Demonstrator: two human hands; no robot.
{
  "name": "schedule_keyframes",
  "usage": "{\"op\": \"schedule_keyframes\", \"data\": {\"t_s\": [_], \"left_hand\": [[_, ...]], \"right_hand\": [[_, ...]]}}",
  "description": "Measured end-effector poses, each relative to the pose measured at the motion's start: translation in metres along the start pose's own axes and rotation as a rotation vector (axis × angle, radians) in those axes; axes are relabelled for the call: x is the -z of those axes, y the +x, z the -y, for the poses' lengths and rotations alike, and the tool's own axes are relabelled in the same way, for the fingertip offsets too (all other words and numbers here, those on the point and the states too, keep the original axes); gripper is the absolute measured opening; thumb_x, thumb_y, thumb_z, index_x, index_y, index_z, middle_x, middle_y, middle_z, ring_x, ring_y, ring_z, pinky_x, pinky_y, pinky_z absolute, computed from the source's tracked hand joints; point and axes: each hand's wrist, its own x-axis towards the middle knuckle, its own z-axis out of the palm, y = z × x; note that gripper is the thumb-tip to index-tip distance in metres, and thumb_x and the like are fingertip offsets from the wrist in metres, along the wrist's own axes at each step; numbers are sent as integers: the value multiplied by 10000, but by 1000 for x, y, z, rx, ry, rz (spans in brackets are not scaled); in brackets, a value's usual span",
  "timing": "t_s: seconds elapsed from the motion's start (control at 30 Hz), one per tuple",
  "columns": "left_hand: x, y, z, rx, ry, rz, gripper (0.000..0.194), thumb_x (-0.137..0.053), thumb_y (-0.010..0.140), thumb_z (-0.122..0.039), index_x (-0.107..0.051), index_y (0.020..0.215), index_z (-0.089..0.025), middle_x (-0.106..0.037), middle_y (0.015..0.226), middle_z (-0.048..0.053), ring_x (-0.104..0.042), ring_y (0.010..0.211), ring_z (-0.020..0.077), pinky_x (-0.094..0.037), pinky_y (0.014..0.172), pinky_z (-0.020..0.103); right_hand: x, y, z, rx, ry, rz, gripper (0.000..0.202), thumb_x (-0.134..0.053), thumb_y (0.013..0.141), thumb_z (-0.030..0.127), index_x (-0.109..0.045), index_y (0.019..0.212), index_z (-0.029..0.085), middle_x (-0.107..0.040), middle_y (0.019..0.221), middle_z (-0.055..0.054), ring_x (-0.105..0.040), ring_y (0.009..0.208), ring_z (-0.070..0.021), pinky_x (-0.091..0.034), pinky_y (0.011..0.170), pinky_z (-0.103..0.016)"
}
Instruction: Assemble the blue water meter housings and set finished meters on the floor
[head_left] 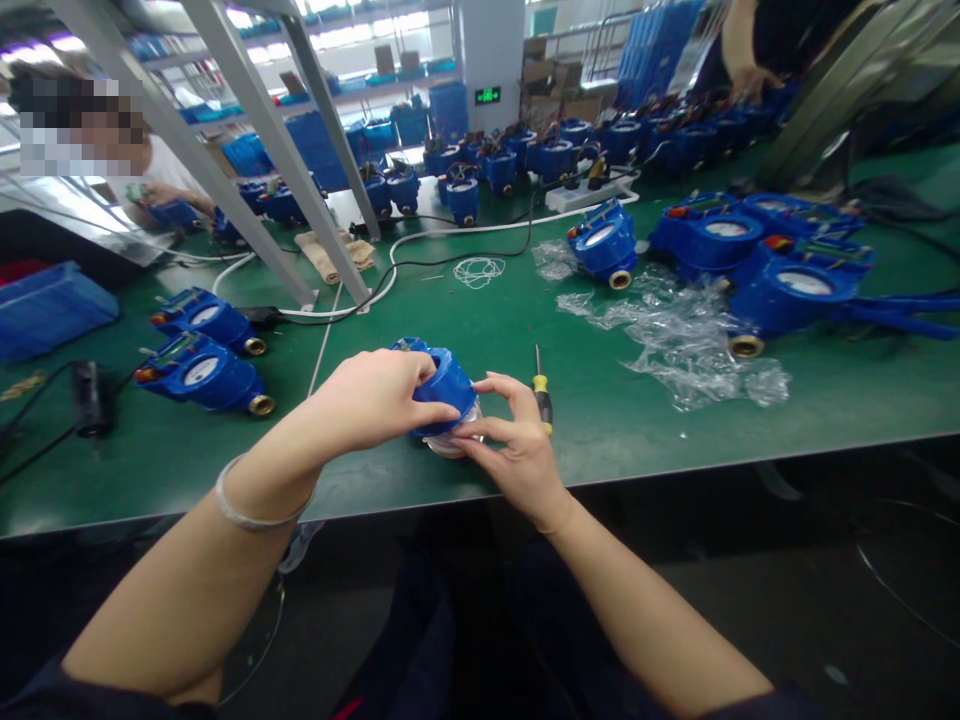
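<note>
My left hand (390,395) is closed round a blue water meter housing (452,385), tilted just above or on the near part of the bench. At its lower end shows a clear, transparent round part (444,447). My right hand (521,445) pinches the rim of this clear part with thumb and fingers; whether it is seated in the housing I cannot tell. Right of my right hand lies a yellow and black screwdriver (542,400). To the left rest two blue water meters (201,372) with brass fittings.
Crumpled clear plastic film (675,340) lies right of the screwdriver, with several blue meters (799,285) behind it. White cable (450,232) and metal posts (322,130) cross the bench. A power screwdriver (88,398) and blue bin (56,308) stand left. Other people work beyond.
</note>
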Motion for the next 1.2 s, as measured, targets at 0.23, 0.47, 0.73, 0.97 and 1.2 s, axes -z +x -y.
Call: {"op": "schedule_keyframes", "data": {"t_s": [0.23, 0.47, 0.73, 0.97, 1.2], "left_hand": [[0, -2, 2, 8, -57, -18, 395, -584, 769, -620, -572, 811, -227, -696, 830, 53, -648, 750, 261, -407, 632, 333], [-4, -3, 6, -15, -122, -32, 402, -612, 769, -621, -574, 826, -224, -717, 866, 57, -671, 808, 270, -448, 686, 342], [-12, -7, 17, -52, -282, -93, 360, -667, 773, -574, -659, 878, -229, -742, 871, 47, -686, 795, 242, -497, 721, 332], [-17, -10, 31, -57, -423, -99, 358, -676, 783, -553, -669, 904, -216, -745, 913, 60, -684, 829, 246, -525, 766, 367], [-18, -12, 37, -50, -501, -72, 337, -702, 782, -521, -644, 884, -204, -741, 930, 41, -688, 879, 244, -517, 803, 374]], "right_hand": [[-5, 8, 9, -357, 199, 32, 38, -727, 824, 205, -743, 813, 237, -657, 1226, -69, -618, 1164, -219, -460, 1053, -427], [1, 31, 7, -400, 169, 161, 130, -688, 799, 125, -712, 704, 210, -753, 991, -38, -678, 975, -200, -478, 921, -368], [-8, 43, 8, -487, 96, 185, 125, -669, 796, 144, -735, 694, 171, -670, 718, -9, -603, 708, -144, -419, 665, -267], [-11, 46, 6, -448, 151, 227, 191, -652, 859, 193, -731, 687, 176, -709, 755, -17, -637, 766, -147, -464, 726, -270], [-3, 40, 13, -376, 378, 330, 119, -836, 705, 192, -775, 807, 197, -718, 1086, -49, -668, 1004, -183, -494, 945, -343]]}}
